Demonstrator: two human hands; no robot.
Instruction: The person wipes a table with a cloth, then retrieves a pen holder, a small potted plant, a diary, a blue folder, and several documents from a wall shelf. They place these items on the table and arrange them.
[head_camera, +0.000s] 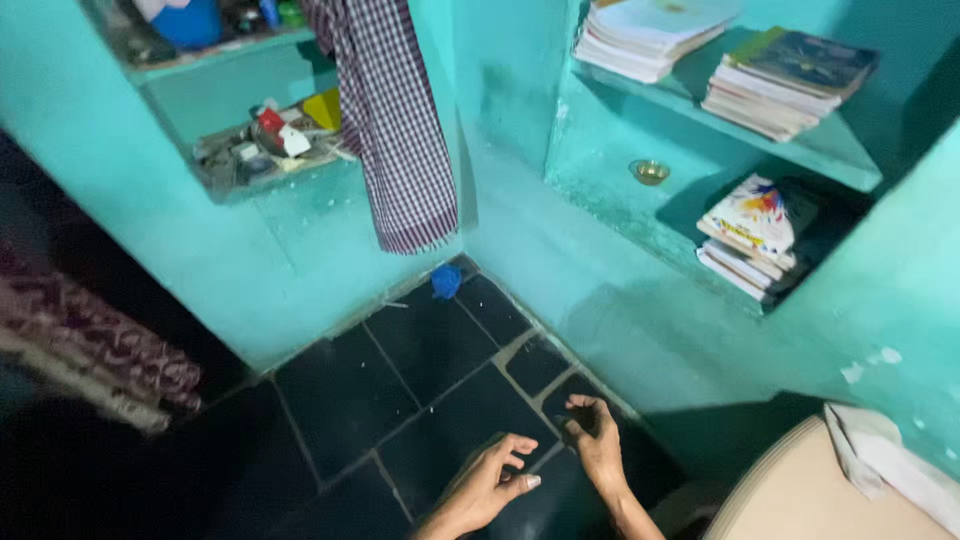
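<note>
We see two bare hands low in the frame, a little right of centre, held over a dark tiled floor (430, 370). The left hand (490, 485) has its fingers loosely curled and parted, thumb out, and holds nothing that we can make out. The right hand (597, 440), just beside it and not touching, is bent at the wrist with its fingertips (578, 410) drawn together; something small and dark may sit between them, but we cannot tell whether it pinches anything. Nearest the hands is the floor itself, made of large black tiles with pale joints. In the corner where two turquoise walls meet, at centre frame, lies one small blue object (446, 282), well apart from both hands. One checked cloth (392, 120) hangs down the wall at upper centre. In the upper left we count two recessed shelves (250, 180) crowded with small items too jumbled to count. In the upper right two more shelves (830, 150) hold three stacks of books: two on the top shelf (785, 75) and one on the lower (755, 230). One small brass bowl (650, 172) stands alone on that lower shelf, left of its stack. A patterned maroon fabric (100, 345) fills the left edge, and one pale round surface (820, 490) with a white cloth (880, 455) on it sits in the lower right corner.
</note>
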